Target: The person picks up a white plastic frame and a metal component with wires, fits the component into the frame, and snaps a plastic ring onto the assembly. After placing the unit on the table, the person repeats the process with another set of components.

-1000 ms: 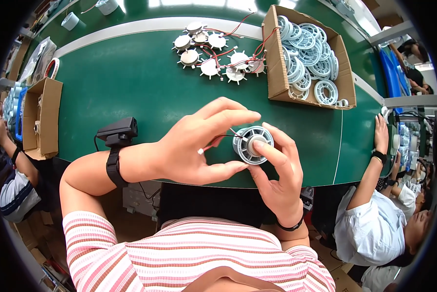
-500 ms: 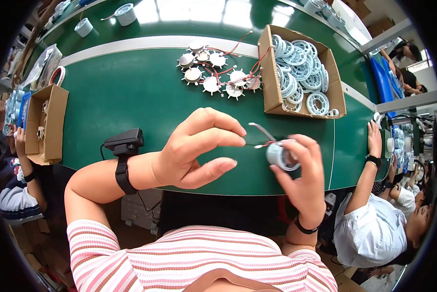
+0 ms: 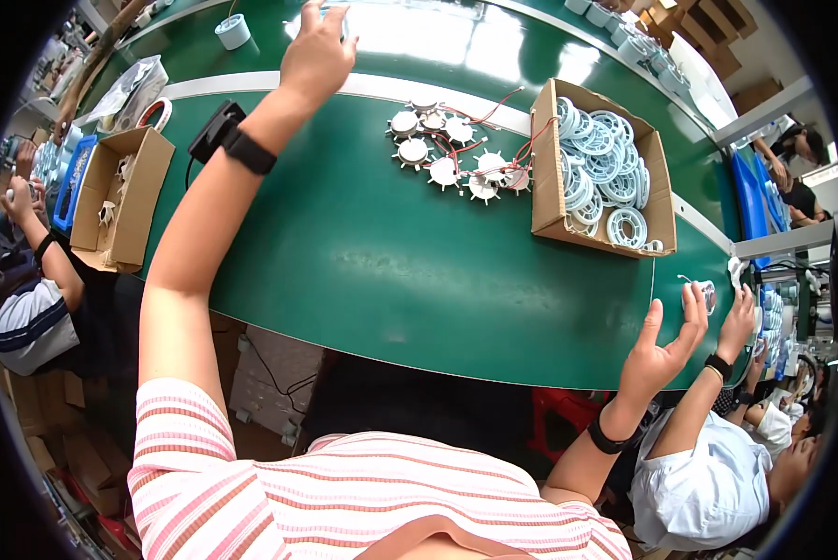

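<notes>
My left hand (image 3: pixel 318 54) reaches to the far strip of green surface at the top. Its fingers are closed around a light blue plastic cup (image 3: pixel 346 25), mostly hidden by the hand and the picture's edge. On the right, my right hand (image 3: pixel 663 347) is open, fingers apart, with nothing in it. Just beyond its fingertips a round light blue housing (image 3: pixel 708 297) with a wire sits on the table. White spoked discs (image 3: pixel 444 171) with red wires lie in a cluster at the middle back. Beside them stands a cardboard box (image 3: pixel 550 210) of light blue rings (image 3: pixel 606 159).
Another light blue cup (image 3: pixel 232 33) stands at the far left. At left is a cardboard box (image 3: pixel 148 201) with a few white parts. A tape roll (image 3: pixel 156 114) lies behind it. A co-worker's hand (image 3: pixel 738 322) rests near the right housing. More cups (image 3: pixel 635 49) line the far right.
My left hand has swung forward and left to the far cup. The right hand has carried its housing to the right and let it go. The whole view has shifted slightly.
</notes>
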